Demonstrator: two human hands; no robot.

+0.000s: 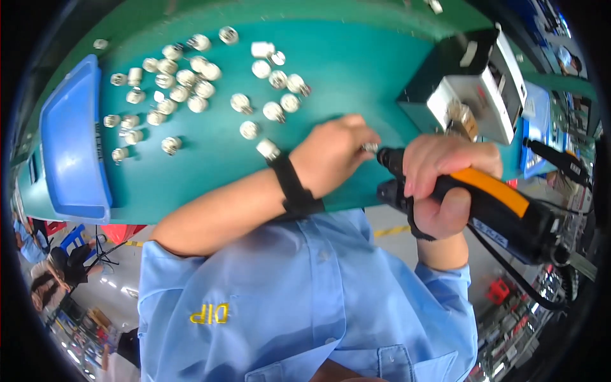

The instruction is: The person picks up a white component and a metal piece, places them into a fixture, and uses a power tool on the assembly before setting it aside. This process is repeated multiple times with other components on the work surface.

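Observation:
My left hand is closed over the green mat, its thumb and fingers pinching a small metal-ended part. Most of that part is hidden by the fingers. My right hand wraps around a black and orange electric screwdriver, held nearly level. The screwdriver's nose points left, close to the pinched part; whether they touch I cannot tell. A white cylindrical part with a metal end lies beside my left wrist, which wears a black wristband. Several similar white parts lie scattered beyond my left forearm.
A blue tray stands at the left end of the green table. At the far right is a black box with a pale open front. Beyond it lie another blue tray and a second black tool. A cable trails from the screwdriver.

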